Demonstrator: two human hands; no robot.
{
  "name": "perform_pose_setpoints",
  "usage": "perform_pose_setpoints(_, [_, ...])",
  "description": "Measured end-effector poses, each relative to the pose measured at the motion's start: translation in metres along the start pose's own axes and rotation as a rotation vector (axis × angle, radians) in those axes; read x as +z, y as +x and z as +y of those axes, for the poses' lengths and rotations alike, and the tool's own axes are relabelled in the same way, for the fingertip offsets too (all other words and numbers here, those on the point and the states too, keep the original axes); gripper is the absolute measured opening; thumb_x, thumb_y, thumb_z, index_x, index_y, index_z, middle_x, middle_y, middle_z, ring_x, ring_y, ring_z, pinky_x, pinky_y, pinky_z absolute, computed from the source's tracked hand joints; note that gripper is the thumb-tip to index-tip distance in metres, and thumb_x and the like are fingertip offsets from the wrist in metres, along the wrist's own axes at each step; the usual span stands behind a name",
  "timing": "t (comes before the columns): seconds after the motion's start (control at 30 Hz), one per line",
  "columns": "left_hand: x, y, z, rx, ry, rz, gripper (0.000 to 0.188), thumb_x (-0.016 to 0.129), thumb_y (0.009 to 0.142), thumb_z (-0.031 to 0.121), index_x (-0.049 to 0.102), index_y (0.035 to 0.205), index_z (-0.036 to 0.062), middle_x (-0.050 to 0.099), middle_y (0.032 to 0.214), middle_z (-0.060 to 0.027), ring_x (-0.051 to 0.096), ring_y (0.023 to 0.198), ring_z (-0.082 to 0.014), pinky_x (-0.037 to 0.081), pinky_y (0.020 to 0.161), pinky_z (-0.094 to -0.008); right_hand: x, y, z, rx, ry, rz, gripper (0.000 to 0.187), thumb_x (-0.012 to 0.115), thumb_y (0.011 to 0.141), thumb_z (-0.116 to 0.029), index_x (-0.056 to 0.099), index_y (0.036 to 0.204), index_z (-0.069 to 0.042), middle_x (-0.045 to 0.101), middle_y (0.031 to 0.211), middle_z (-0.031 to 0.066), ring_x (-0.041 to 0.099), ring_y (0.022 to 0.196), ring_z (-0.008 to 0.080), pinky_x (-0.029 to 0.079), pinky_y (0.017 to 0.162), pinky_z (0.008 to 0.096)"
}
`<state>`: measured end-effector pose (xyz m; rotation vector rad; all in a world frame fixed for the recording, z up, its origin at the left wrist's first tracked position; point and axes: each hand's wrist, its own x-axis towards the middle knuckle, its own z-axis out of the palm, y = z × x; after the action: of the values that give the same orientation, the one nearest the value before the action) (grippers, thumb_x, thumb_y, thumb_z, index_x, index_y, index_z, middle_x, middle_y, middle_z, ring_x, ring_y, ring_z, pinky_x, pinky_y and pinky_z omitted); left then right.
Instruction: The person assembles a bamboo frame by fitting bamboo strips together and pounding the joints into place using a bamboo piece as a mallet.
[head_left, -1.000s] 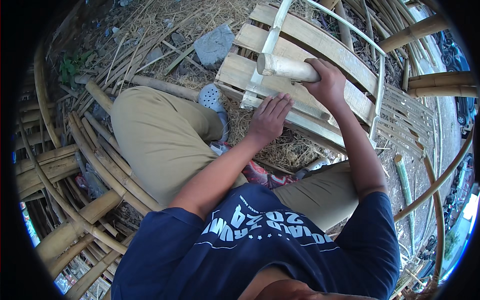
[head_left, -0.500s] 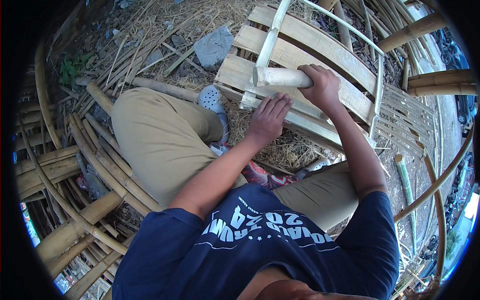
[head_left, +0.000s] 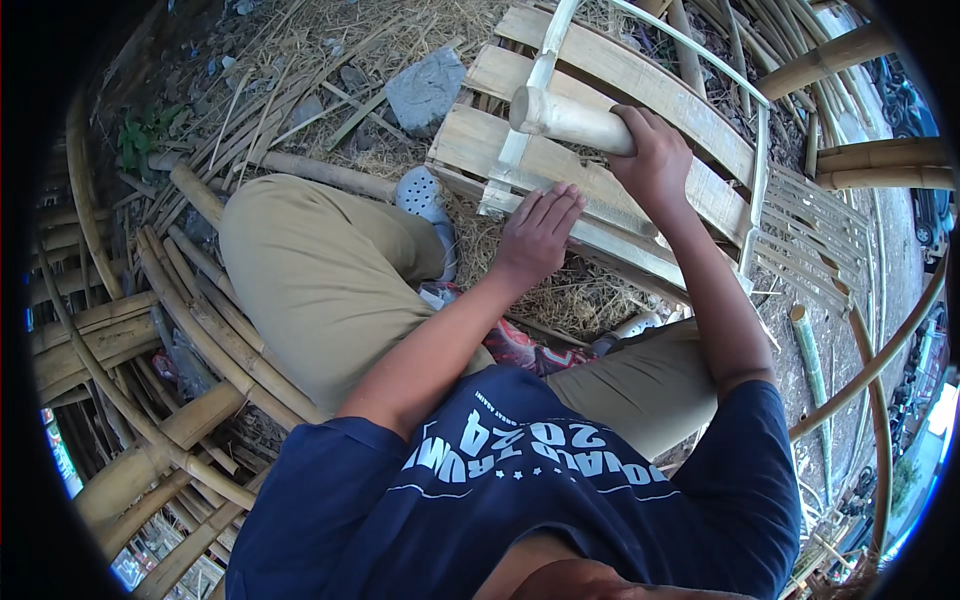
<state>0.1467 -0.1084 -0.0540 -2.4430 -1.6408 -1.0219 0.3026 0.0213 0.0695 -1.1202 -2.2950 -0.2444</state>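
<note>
My right hand (head_left: 655, 165) is closed round one end of a short, thick, pale wooden club (head_left: 570, 120). The club is raised over a low platform of wooden slats (head_left: 590, 105), its free end tipped up toward the left. My left hand (head_left: 540, 236) lies over the near strip of a split-bamboo frame (head_left: 640, 250), fingers side by side on it and thumb hidden. This frame rests on the slats, with one strip (head_left: 530, 110) running away from me near the left corner. Beyond my left fingertips, the strips cross at a corner (head_left: 497, 198).
A grey stone block (head_left: 427, 92) sits left of the platform. Bamboo poles (head_left: 215, 320) crowd my left side, and a slatted bamboo panel (head_left: 810, 235) lies to the right. A green bamboo pole (head_left: 812, 360) lies on the ground. Straw surrounds my feet in grey clogs (head_left: 420, 195).
My right hand has lifted the club, which is now higher and farther from me, clear of the frame's corner. My left hand has stayed almost in place on the strip.
</note>
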Motion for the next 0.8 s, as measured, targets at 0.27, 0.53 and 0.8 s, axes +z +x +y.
perform_pose_setpoints(0.27, [0.000, 0.001, 0.001, -0.009, -0.009, 0.000, 0.054, 0.065, 0.089, 0.019, 0.062, 0.142, 0.0080, 0.062, 0.148, -0.0078, 0.054, 0.143, -0.0250, 0.036, 0.124, -0.0457, 0.014, -0.019, 0.008, -0.062, 0.025, -0.152, 0.033, 0.077, 0.073, -0.009, 0.074, 0.105, -0.017, 0.069, 0.085, 0.0018, 0.069, 0.083, 0.0247, 0.051, 0.075, 0.0413])
perform_pose_setpoints(0.53, [-0.001, 0.001, 0.001, -0.006, -0.022, -0.005, 0.055, 0.065, 0.089, 0.019, 0.063, 0.142, 0.0076, 0.062, 0.148, -0.0081, 0.055, 0.142, -0.0255, 0.037, 0.124, -0.0462, 0.016, -0.018, 0.014, -0.032, 0.062, -0.131, 0.034, 0.079, 0.072, -0.011, 0.075, 0.105, -0.018, 0.070, 0.085, 0.0014, 0.070, 0.084, 0.0244, 0.051, 0.076, 0.0411])
perform_pose_setpoints(0.8, [0.001, 0.001, 0.000, 0.004, -0.015, -0.008, 0.054, 0.065, 0.090, 0.020, 0.062, 0.143, 0.0072, 0.062, 0.148, -0.0084, 0.055, 0.143, -0.0261, 0.036, 0.124, -0.0465, 0.014, -0.017, 0.029, -0.079, 0.047, -0.127, 0.030, 0.079, 0.072, -0.011, 0.076, 0.101, -0.018, 0.070, 0.085, 0.0013, 0.069, 0.083, 0.0248, 0.050, 0.077, 0.0411])
